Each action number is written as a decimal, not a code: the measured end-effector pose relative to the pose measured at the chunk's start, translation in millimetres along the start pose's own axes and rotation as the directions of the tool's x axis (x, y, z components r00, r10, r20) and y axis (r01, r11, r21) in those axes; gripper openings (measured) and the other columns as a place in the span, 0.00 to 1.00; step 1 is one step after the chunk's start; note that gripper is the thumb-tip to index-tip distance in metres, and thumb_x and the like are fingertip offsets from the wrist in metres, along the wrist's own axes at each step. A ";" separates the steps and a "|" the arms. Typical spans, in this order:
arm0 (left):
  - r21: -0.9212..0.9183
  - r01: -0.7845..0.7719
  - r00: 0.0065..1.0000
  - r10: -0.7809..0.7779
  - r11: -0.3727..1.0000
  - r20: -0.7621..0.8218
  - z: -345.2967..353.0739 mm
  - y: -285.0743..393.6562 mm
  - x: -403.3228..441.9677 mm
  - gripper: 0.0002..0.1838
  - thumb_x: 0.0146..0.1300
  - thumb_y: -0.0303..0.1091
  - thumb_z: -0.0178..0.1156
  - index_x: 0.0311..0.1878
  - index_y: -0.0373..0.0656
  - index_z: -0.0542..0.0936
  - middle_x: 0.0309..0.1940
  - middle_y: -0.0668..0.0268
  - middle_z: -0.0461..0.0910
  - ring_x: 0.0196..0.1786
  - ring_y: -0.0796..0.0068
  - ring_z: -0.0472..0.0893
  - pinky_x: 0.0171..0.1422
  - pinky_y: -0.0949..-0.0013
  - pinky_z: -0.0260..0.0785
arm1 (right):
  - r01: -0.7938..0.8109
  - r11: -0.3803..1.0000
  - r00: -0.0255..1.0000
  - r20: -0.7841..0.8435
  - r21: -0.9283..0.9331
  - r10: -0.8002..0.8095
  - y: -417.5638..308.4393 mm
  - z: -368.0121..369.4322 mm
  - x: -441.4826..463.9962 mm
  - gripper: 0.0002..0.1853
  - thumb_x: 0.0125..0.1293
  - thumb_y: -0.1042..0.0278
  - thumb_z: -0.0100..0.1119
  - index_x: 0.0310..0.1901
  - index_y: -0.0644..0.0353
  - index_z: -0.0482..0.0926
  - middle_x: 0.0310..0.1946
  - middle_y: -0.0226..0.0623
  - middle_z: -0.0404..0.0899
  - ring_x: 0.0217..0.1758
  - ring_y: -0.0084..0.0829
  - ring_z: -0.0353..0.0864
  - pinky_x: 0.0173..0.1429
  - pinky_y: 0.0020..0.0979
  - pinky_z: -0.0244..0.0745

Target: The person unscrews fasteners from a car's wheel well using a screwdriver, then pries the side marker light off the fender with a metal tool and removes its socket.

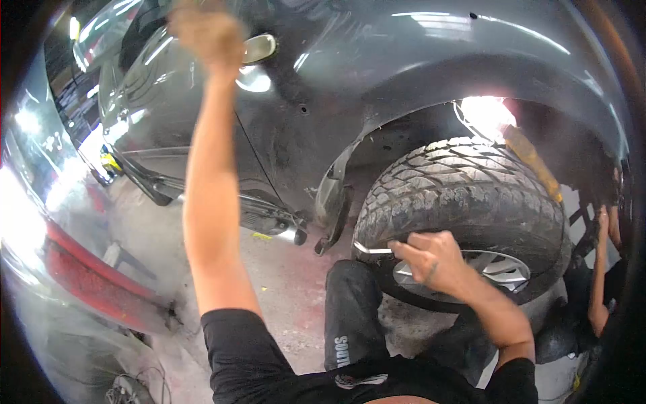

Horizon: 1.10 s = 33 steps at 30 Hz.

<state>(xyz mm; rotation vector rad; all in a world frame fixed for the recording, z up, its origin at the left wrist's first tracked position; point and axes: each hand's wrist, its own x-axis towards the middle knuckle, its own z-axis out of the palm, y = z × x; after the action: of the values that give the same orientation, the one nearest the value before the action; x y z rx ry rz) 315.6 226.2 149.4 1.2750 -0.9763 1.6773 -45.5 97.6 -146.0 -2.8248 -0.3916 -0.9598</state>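
Observation:
My right hand (431,261) is closed around one end of a thin, light-coloured bent tool (372,250), held in front of the tyre (457,202) and beside the silver wheel rim (501,268). Raised at the upper left, my left hand (207,37) is smeared by motion near the side lamp (260,49) on the dark car body (404,60); its fingers cannot be made out.
A bright work light (488,114) shines in the wheel arch above the tyre. At the far right, a co-worker's arm (599,269) reaches upward. A red car panel (101,283) stands at the left. The side step (262,219) runs low along the car.

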 end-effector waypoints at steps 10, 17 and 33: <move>0.000 0.002 0.986 -0.002 1.000 0.164 11.2 20.7 3.7 0.27 0.80 0.44 0.49 0.71 0.34 0.72 0.63 0.41 0.76 0.69 0.43 0.72 0.73 0.50 0.63 | -0.200 0.903 0.979 0.045 0.381 0.198 9.8 40.7 -53.6 0.11 0.66 0.68 0.67 0.49 0.55 0.89 0.29 0.38 0.84 0.28 0.44 0.85 0.32 0.45 0.79; -0.042 0.040 0.968 -0.028 0.998 0.248 -8.5 22.5 -23.8 0.27 0.76 0.42 0.60 0.70 0.34 0.73 0.62 0.47 0.75 0.64 0.50 0.75 0.72 0.53 0.64 | -0.254 0.866 0.966 0.071 0.431 0.248 17.2 45.4 -80.2 0.11 0.64 0.71 0.66 0.49 0.56 0.88 0.30 0.42 0.83 0.29 0.49 0.84 0.33 0.47 0.77; -0.274 0.070 0.986 -0.024 0.959 0.166 -43.1 7.0 -73.0 0.18 0.61 0.37 0.74 0.56 0.52 0.90 0.57 0.59 0.79 0.60 0.58 0.76 0.67 0.57 0.68 | 0.121 0.561 0.910 -0.134 -0.819 -0.392 -22.3 -162.3 212.8 0.13 0.61 0.72 0.65 0.47 0.57 0.87 0.30 0.41 0.83 0.35 0.44 0.86 0.38 0.42 0.79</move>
<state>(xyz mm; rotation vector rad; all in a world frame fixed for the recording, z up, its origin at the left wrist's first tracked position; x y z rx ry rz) 306.5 252.7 69.1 1.2457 -1.2216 1.3589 16.6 128.1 113.5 -3.3134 -0.4243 -2.0782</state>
